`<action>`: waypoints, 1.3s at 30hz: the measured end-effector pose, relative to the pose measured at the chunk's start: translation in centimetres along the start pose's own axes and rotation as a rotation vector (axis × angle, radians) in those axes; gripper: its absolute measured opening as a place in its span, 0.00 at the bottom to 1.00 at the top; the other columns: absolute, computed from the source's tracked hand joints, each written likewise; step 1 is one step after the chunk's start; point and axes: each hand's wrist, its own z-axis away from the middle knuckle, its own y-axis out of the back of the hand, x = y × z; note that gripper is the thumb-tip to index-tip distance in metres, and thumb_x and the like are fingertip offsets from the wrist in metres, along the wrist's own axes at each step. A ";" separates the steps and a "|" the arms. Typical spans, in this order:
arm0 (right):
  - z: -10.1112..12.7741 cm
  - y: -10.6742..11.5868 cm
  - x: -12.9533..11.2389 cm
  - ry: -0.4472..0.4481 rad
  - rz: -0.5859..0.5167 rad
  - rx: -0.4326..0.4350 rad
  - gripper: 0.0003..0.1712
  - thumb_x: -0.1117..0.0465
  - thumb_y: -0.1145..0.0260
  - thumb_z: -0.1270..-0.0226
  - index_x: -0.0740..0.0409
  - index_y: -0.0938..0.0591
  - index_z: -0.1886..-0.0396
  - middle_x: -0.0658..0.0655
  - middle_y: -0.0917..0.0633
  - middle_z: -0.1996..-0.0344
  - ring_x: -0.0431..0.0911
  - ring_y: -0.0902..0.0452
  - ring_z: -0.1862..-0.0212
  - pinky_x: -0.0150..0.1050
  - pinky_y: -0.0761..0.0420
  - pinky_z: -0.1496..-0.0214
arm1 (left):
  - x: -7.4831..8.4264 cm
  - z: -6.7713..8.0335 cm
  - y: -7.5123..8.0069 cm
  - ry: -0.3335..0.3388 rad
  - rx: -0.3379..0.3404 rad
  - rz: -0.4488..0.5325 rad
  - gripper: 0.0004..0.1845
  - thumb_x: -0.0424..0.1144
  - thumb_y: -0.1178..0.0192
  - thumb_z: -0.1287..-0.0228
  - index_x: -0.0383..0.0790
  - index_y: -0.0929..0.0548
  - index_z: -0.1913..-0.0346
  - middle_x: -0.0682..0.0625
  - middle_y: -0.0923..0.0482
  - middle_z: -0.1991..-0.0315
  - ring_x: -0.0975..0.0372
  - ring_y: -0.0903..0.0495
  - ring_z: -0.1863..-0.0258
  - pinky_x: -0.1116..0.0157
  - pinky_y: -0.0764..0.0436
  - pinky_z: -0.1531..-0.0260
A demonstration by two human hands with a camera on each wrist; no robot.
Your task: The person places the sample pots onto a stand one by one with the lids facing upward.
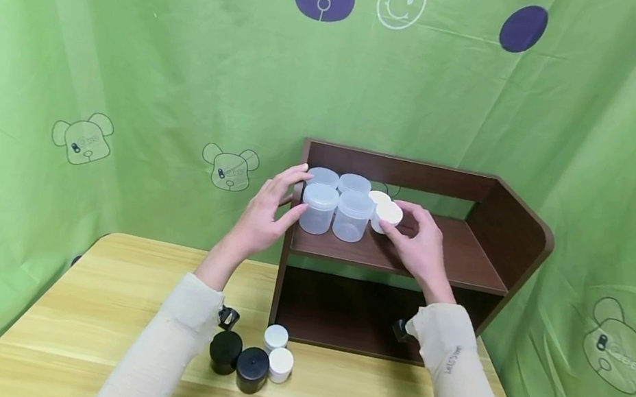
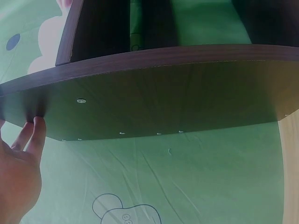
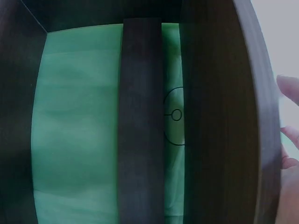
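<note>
Steadying the cluster of clear plastic jars on the upper board of the dark brown wooden shelf unit, the left hand lay with its fingers straight and a little spread, the tips against the near left jar and along the left upright; it curled round nothing; the right hand pinched a small white round-lidded jar between thumb and fingertips, just to the right of the clear ones and touching or nearly touching the near right jar. To do this step well, I judged, the white jar wanted to be slid rather than lifted, kept flat on the board, while the left hand held the clear ones against any nudge; a push too hard could tip the tall light jars toward the far edge.

Counted: four clear jars, two near and two far, set close in a square; two white jars on the shelf, the held one and a second white jar just behind it, partly hidden; on the pale wooden table, near the left forearm, two black round jars side by side and two small white-capped jars just to their right; one shelf unit, its lower compartment dark. The wrist views showed only shelf boards, green printed cloth and fingertips at the edges.
</note>
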 end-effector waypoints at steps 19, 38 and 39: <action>-0.3 -0.3 1.0 0.005 0.024 -0.063 0.29 0.54 0.25 0.32 0.58 0.19 0.35 0.63 0.16 0.43 0.53 0.18 0.44 0.17 0.21 0.50 | 0.1 0.1 -0.1 -0.005 0.004 0.016 0.28 0.43 0.44 0.22 0.47 0.34 0.24 0.53 0.43 0.18 0.53 0.36 0.25 0.51 0.22 0.30; -0.6 -0.6 0.8 -0.036 0.093 -0.057 0.29 0.48 0.27 0.30 0.55 0.20 0.35 0.62 0.14 0.43 0.53 0.17 0.45 0.45 0.15 0.40 | 0.1 0.0 0.0 0.006 0.007 0.033 0.28 0.44 0.43 0.23 0.49 0.34 0.24 0.53 0.43 0.18 0.53 0.37 0.25 0.52 0.23 0.29; -0.5 -0.5 0.8 -0.036 0.096 -0.057 0.29 0.48 0.28 0.30 0.55 0.20 0.35 0.62 0.14 0.43 0.54 0.17 0.45 0.47 0.15 0.39 | 0.1 0.0 0.0 0.007 0.005 0.036 0.28 0.44 0.43 0.23 0.49 0.34 0.24 0.53 0.43 0.18 0.53 0.37 0.24 0.53 0.23 0.29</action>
